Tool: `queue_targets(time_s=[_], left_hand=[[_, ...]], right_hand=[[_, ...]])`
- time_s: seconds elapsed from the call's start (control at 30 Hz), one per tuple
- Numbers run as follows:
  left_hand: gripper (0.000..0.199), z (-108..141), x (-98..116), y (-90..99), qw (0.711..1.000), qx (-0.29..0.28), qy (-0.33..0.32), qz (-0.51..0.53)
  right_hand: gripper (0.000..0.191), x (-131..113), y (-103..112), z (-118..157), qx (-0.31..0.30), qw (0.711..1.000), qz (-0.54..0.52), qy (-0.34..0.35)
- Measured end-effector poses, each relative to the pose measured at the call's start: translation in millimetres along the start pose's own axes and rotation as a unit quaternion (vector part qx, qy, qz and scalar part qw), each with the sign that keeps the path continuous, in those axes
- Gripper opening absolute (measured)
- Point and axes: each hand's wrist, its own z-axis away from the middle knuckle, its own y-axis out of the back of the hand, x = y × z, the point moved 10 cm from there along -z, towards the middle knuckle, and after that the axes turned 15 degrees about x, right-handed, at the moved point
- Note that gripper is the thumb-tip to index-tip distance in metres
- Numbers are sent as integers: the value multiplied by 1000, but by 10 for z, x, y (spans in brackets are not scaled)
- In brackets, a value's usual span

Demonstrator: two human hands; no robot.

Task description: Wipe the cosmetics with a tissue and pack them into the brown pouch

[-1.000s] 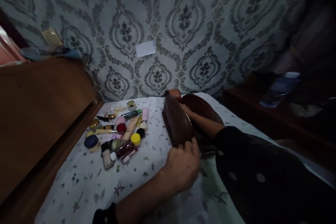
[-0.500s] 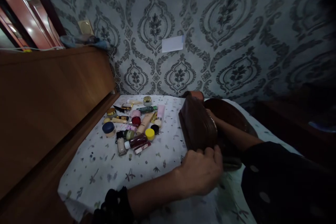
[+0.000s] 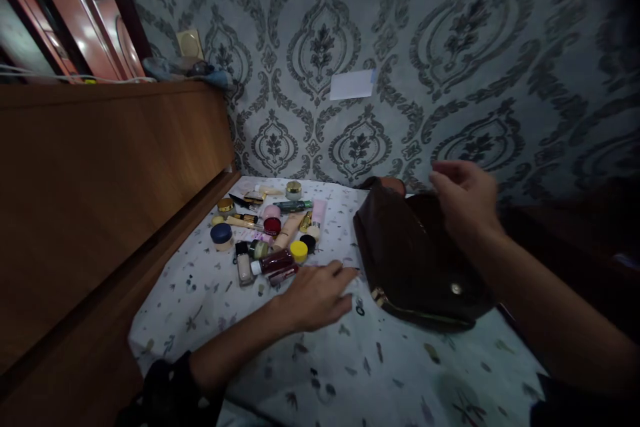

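A brown leather bag [image 3: 395,247] lies on the right of the cloth, with a gold zipper pull [image 3: 379,296] at its lower left corner and a round metal snap [image 3: 456,288] on its darker side. Above the bag my right hand [image 3: 467,203] is raised, thumb and fingers slightly apart, holding nothing I can see. My left hand [image 3: 317,295] hovers low over the cloth, its fingers spread, between the bag and the cosmetics. Nearest to it are a tube of lip gloss [image 3: 283,275], a dark red bottle [image 3: 274,261] and a yellow-lidded jar [image 3: 299,251].
More cosmetics lie in a group at the left: a nail polish bottle [image 3: 244,265], a blue-lidded jar [image 3: 221,236], a pink tube [image 3: 319,212]. A wooden panel [image 3: 115,167] borders the left side. The patterned wall [image 3: 320,113] stands behind the white cloth [image 3: 200,307].
My hands have let go of the bag. The left moved left towards the cosmetics, while the right rose above the bag. The bag's darker side and snap now show.
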Motion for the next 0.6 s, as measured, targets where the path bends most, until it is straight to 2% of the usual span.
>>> queue_targets(time_s=[0.03,0.07,0.13,0.2,0.23,0.27,0.33,0.4,0.47,0.53,0.6], left_hand=[[38,47,-124,30,1000,12,19,3],[37,96,-234,55,999,23,35,9],[36,190,-425,108,997,45,62,26],[37,266,-603,181,994,67,82,35],[37,292,-709,232,992,80,94,34],[37,308,-836,297,989,95,109,33],[37,308,-1154,469,980,133,140,39],[38,253,-1539,692,968,182,159,68],[40,157,-2006,909,952,220,182,108],[40,78,-2601,1061,926,244,261,125],[40,-35,-3106,1136,912,246,309,113]], right_hand=[[18,-79,46,36,0,999,-15,-30],[18,-256,78,105,-8,999,-31,-19],[17,-705,117,347,-25,996,-61,56],[15,-1065,-27,757,-110,979,-130,114],[16,-1115,-171,995,-170,968,-161,95],[17,-1099,-338,1244,-227,954,-187,56],[19,-875,-697,1748,-315,924,-203,-80],[23,-608,-989,2226,-359,875,-231,-226],[28,-395,-1166,2598,-368,834,-246,-329],[30,-273,-1213,2785,-351,828,-250,-358],[30,-231,-1186,2866,-338,834,-256,-353]])
